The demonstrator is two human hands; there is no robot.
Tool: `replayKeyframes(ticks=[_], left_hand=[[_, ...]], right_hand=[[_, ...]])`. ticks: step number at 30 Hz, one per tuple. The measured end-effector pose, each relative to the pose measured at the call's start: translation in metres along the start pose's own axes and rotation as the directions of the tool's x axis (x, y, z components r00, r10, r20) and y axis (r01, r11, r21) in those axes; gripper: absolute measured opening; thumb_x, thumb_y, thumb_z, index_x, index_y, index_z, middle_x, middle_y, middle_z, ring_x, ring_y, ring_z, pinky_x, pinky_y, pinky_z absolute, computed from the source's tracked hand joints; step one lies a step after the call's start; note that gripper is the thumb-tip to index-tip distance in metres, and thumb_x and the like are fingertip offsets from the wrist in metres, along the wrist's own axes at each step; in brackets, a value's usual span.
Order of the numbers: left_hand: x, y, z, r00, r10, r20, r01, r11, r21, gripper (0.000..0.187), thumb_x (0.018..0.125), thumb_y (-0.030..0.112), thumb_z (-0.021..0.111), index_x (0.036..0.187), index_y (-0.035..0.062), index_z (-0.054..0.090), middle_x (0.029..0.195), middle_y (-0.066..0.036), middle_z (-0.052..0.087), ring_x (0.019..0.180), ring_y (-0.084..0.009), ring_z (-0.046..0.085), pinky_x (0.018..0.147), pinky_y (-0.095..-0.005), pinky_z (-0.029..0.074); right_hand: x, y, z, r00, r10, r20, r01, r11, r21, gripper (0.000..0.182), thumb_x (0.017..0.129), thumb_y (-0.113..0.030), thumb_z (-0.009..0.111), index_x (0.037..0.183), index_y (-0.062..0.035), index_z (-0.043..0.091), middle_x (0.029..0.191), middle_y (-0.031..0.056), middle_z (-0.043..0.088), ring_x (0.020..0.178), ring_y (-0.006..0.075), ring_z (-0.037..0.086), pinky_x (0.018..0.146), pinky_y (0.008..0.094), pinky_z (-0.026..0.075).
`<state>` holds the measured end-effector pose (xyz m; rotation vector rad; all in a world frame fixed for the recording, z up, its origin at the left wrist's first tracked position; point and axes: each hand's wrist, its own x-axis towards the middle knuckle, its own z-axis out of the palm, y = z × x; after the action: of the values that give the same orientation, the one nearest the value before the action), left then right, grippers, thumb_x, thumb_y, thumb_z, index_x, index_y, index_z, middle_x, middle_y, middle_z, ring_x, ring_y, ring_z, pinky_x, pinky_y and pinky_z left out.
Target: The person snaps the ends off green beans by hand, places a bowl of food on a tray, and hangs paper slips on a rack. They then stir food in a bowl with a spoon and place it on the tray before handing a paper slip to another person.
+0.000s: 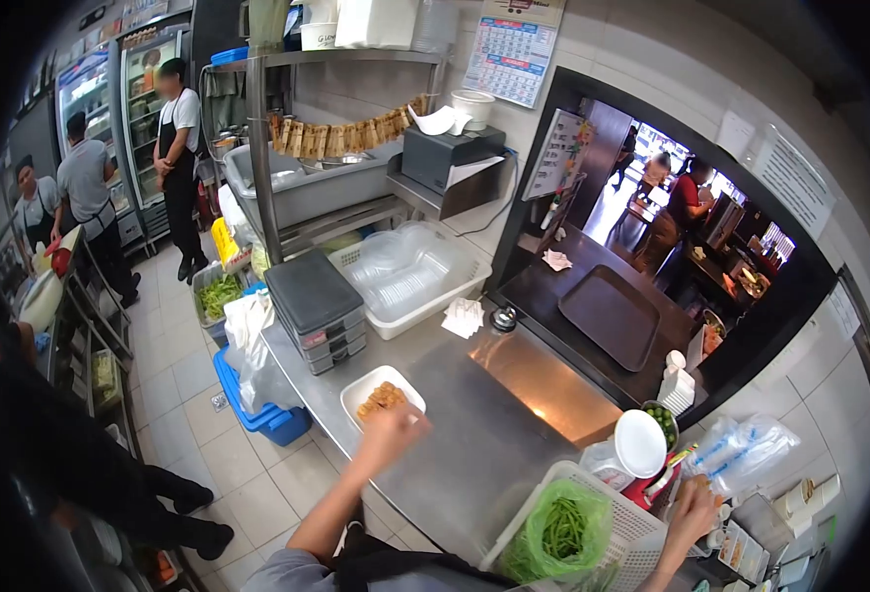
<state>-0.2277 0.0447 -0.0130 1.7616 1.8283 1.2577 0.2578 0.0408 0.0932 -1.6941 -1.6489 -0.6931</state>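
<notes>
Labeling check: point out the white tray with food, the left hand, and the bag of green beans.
white tray (360,389), head view, bare near-left corner.
left hand (393,429), head view, back of hand.
bag of green beans (560,530), head view, middle of beans.

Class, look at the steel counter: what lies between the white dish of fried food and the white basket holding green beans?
Only bare steel counter separates the white dish from the basket, as the head view shows.

Left hand (388,430) reaching forward; right hand (692,511) seemingly curled.

No readable text; wall calendar (512,57) print perhaps too small.
</notes>
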Motion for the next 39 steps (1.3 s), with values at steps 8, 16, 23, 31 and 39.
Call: replayKeyframes(ticks=[8, 16, 23, 31, 39], left_hand=[[0.048, -0.134, -0.221, 0.475, 0.233, -0.849, 0.316, 0.855, 0.412, 0.010, 0.079, 0.002, 0.060, 0.089, -0.0014, 0.059, 0.104, -0.019, 0.056, 0.083, -0.0349, 0.057, 0.068, -0.0374, 0.046], [0.058, -0.169, -0.281, 0.584, 0.107, -0.805, 0.245, 0.922, 0.300, 0.011, 0.085, -0.001, 0.052, 0.096, -0.0006, 0.056, 0.119, -0.019, 0.046, 0.102, -0.0304, 0.053, 0.077, -0.0367, 0.045], [0.091, -0.132, -0.279, 0.649, 0.147, -0.747, 0.088, 0.960, 0.266, 0.025, 0.079, 0.003, 0.061, 0.104, 0.0043, 0.062, 0.135, -0.017, 0.034, 0.119, -0.0346, 0.041, 0.096, -0.0407, 0.037], [0.145, -0.132, -0.267, 0.776, 0.164, -0.609, -0.294, 0.949, -0.118, 0.027, 0.071, 0.013, 0.072, 0.097, 0.0086, 0.067, 0.143, -0.017, 0.028, 0.132, -0.0331, 0.028, 0.104, -0.0449, 0.025], [0.206, -0.166, -0.228, 0.949, 0.022, -0.314, -0.220, 0.762, -0.609, 0.016, 0.079, 0.001, 0.064, 0.095, 0.0003, 0.065, 0.098, -0.007, 0.055, 0.095, -0.0156, 0.053, 0.081, -0.0254, 0.040]], right_hand=[[0.137, -0.260, 0.042, 0.889, -0.449, 0.085, 0.359, 0.802, 0.477, 0.072, 0.069, 0.012, 0.054, 0.136, -0.0095, 0.036, 0.141, 0.0167, 0.031, 0.122, 0.0335, 0.041, 0.094, 0.0390, 0.039], [0.254, -0.531, 0.191, 0.686, -0.699, -0.200, 0.675, 0.510, 0.533, 0.057, 0.073, -0.028, 0.071, 0.126, -0.0282, 0.051, 0.148, 0.0206, 0.010, 0.135, 0.0364, 0.015, 0.103, 0.0570, 0.015], [0.328, -0.655, 0.248, 0.868, -0.483, -0.116, 0.476, 0.745, 0.467, 0.061, 0.074, -0.024, 0.068, 0.129, -0.0099, 0.045, 0.142, 0.0110, 0.030, 0.134, 0.0313, 0.019, 0.103, 0.0627, 0.009], [0.176, -0.678, 0.160, 0.369, -0.921, -0.123, 0.244, -0.031, 0.969, 0.039, 0.084, -0.037, 0.060, 0.118, -0.0182, 0.058, 0.124, 0.0103, 0.052, 0.127, 0.0242, 0.035, 0.102, 0.0636, 0.008], [0.157, -0.656, 0.195, 0.380, -0.920, -0.094, -0.025, -0.112, 0.993, 0.028, 0.085, -0.015, 0.061, 0.112, -0.0067, 0.063, 0.118, 0.0111, 0.058, 0.116, 0.0233, 0.048, 0.095, 0.0343, 0.038]])
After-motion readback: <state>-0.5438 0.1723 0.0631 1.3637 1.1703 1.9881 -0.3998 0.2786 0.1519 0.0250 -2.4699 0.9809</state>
